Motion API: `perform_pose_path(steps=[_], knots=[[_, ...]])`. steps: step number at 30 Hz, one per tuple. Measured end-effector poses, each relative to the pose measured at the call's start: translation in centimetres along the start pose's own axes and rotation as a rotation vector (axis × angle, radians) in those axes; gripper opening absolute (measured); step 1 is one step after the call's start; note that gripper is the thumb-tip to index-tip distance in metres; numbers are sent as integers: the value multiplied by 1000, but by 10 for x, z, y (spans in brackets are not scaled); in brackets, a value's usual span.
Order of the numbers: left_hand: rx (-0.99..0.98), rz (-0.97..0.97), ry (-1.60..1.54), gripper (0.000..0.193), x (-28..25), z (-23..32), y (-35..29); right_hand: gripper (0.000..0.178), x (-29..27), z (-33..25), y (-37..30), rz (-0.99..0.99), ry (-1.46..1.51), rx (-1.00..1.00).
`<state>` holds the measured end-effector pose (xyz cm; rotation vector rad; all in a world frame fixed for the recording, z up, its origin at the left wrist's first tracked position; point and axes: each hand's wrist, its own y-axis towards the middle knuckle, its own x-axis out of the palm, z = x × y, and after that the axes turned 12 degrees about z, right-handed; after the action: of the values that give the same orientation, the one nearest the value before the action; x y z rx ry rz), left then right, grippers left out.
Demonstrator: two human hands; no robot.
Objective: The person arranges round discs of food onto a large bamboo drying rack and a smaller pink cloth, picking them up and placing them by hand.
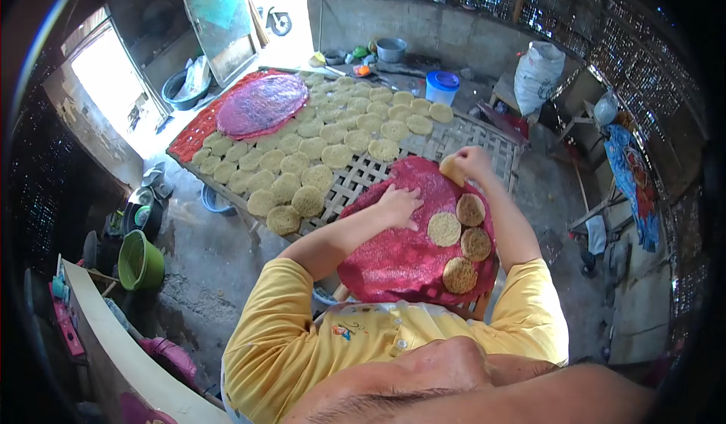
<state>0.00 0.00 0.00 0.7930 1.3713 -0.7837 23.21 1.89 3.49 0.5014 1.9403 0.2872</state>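
My left hand (401,207) lies with fingers spread on a round, dark pink cloth-like sheet (386,257) in front of me. At the sheet's far right edge my right hand (474,164) pinches a thin, flat tan round cake (453,170), tilted up from the surface. Along the sheet's right side rest several more round cakes, among them a pale one (444,229) and a browner one (459,275). Beyond the sheet, rows of similar round cakes (336,155) cover much of a woven slatted rack (363,178).
A second pink round sheet (261,105) lies on red netting (193,138) at the rack's far left. Past the rack stand a blue-lidded tub (442,87) and a white sack (538,76). A green bucket (141,261) is on the floor at left.
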Motion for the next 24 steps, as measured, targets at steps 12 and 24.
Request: perform_pose_path(steps=[12,24], knots=[[132,133,-167,69,10,15,-34,24,126,-18,78,-63,1000,677],[101,141,-169,70,7,20,-45,28,139,-7,66,166,85,193]])
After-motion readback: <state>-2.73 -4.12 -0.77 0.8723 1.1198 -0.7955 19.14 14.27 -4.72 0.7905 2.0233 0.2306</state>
